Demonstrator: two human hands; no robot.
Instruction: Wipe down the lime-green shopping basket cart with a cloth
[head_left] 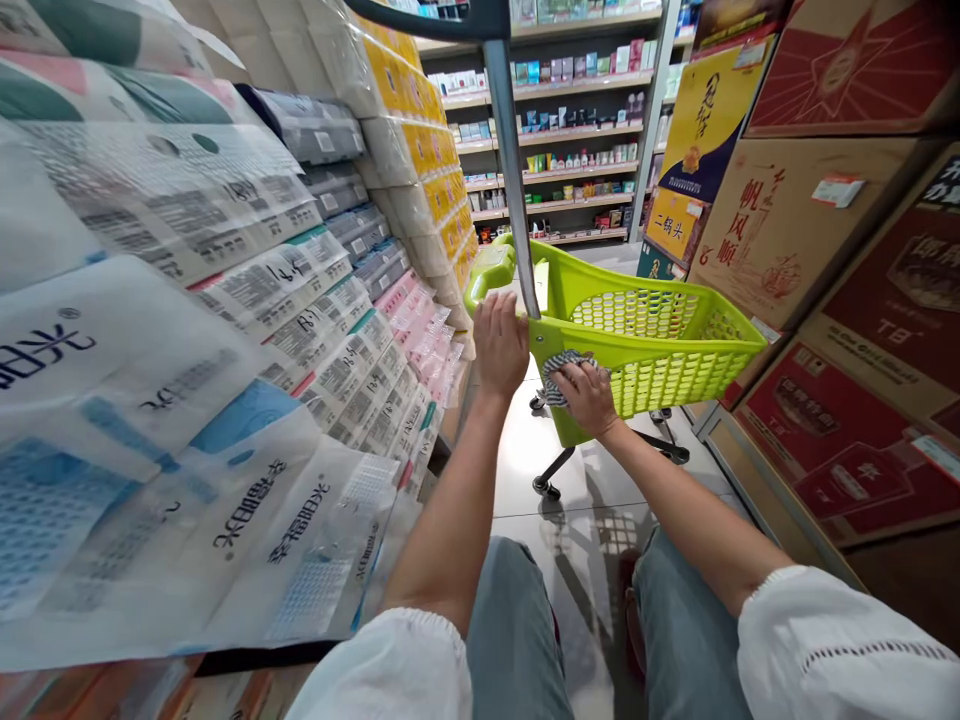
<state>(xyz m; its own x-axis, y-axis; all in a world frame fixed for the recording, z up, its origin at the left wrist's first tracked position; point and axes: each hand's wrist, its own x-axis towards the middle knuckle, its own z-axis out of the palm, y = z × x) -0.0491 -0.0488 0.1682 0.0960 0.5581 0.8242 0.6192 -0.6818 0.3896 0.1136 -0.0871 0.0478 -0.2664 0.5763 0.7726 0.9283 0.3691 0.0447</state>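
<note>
A lime-green shopping cart (pixel 660 345) with a perforated basket stands in front of me on the floor. My left hand (pixel 501 345) is closed over its green rim, beside a grey metal pole (pixel 512 180) that rises from the cart. My right hand (pixel 589 392) presses a striped cloth (pixel 559 378) against the side of the basket, below the rim. The cloth is bunched under my fingers, and part of it is hidden by them.
On my left, packs of tissue paper (pixel 262 480) are stacked high, with yellow-and-white packs (pixel 427 150) behind. Cardboard cartons (pixel 810 220) line the right side. Shelves of small goods (pixel 555 135) stand at the back. Tiled floor (pixel 517 500) shows beneath the cart's wheels.
</note>
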